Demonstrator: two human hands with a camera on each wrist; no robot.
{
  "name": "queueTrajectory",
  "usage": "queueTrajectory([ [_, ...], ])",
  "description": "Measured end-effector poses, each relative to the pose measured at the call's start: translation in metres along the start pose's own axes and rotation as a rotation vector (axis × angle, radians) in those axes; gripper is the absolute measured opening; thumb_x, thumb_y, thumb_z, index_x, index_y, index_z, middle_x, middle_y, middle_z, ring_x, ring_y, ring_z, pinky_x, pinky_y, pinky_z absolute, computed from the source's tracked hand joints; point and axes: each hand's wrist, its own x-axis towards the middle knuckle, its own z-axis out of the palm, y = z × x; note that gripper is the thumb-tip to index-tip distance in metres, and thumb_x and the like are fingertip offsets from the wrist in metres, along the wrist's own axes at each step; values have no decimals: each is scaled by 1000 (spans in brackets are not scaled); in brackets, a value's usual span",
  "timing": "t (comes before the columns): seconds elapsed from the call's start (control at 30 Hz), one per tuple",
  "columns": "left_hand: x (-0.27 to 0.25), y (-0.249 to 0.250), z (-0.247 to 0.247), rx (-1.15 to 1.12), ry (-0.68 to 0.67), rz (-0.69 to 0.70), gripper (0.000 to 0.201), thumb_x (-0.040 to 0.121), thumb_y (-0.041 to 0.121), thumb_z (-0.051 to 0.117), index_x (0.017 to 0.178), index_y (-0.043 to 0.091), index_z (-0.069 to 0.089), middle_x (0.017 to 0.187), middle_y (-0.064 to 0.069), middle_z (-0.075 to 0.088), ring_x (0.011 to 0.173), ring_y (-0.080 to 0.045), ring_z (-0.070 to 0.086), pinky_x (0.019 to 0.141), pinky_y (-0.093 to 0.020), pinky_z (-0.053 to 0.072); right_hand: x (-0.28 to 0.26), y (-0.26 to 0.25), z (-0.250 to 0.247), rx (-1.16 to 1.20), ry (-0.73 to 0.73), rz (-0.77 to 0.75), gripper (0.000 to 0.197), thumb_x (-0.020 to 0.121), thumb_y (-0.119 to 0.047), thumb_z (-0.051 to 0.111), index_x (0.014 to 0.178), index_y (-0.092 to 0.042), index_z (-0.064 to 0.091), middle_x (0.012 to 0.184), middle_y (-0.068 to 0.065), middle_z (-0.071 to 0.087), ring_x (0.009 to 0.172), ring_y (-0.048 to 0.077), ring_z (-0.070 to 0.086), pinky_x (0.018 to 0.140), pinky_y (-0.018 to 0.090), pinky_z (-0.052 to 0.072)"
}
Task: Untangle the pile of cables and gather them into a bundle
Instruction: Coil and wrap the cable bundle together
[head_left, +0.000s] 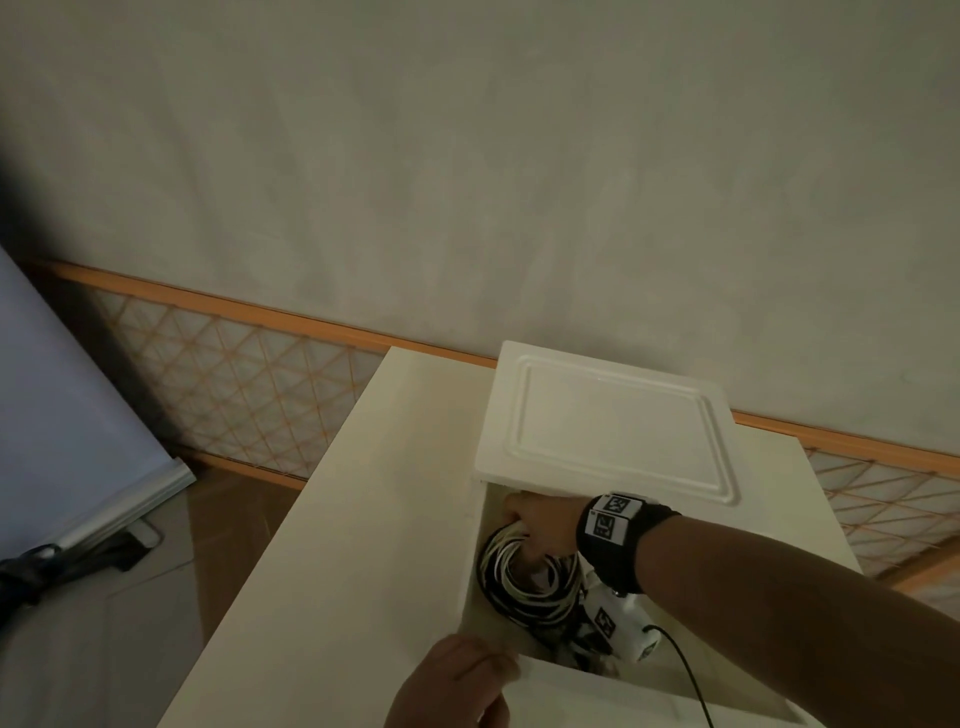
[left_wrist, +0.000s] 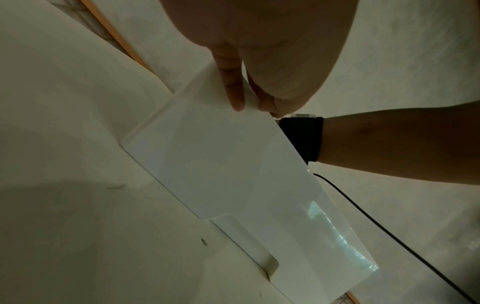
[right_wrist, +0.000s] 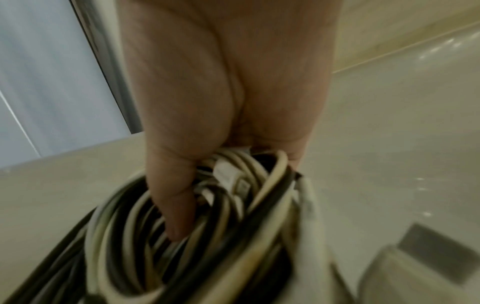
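Observation:
A coil of black and white cables (head_left: 524, 587) hangs inside an open white box (head_left: 470, 561) on the table. My right hand (head_left: 530, 525) reaches into the box and grips the top of the coil, with the fingers hooked through its loops. The right wrist view shows the same cable coil (right_wrist: 207, 226) under the right hand (right_wrist: 221, 102), slightly blurred. My left hand (head_left: 457, 680) holds the box at its near left corner. In the left wrist view its fingers (left_wrist: 233, 86) lie on the box wall (left_wrist: 221, 164) and pinch the rim.
The box's white lid (head_left: 608, 421) lies askew over its far half. The cream table (head_left: 363, 519) stands against a wall with orange lattice trim (head_left: 249, 374). A thin black lead (head_left: 685, 670) trails from my right wrist. A pale panel (head_left: 62, 415) leans at the left.

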Motion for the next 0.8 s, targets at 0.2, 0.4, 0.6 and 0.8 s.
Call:
queueTrajectory([
  [0.2, -19, -66, 38, 71, -36, -98, 38, 64, 29, 72, 97, 43, 59, 110, 31, 58, 89, 9, 49, 75, -10, 50, -7, 7, 10, 33, 113, -49, 78, 82, -31, 67, 146, -17, 26, 144, 6, 43, 127, 25, 45, 105, 34, 38],
  [0.4, -8, 2, 0, -12, 103, -6, 30, 71, 20, 60, 96, 37, 59, 111, 40, 49, 86, 11, 51, 64, -7, 49, -25, -4, 27, -196, 73, -225, 99, 85, -62, 54, 152, -13, 0, 159, 14, 1, 146, 29, 3, 118, 42, 5],
  [0.6, -2, 9, -7, -55, 63, 10, 28, 70, 22, 64, 94, 36, 61, 103, 28, 58, 86, 12, 53, 69, -5, 48, -6, -12, 41, -400, 33, -220, 116, 74, -63, 67, 149, 4, 8, 156, 24, 10, 143, 37, 16, 119, 43, 15],
  [0.8, 2, 1, -6, -81, 179, -71, 38, 72, 30, 64, 94, 59, 60, 94, 40, 55, 79, 19, 55, 71, -6, 49, -9, -17, 25, -540, 13, -148, 108, 76, -69, 59, 149, -3, 16, 154, 17, 20, 140, 35, 24, 115, 54, 20],
])
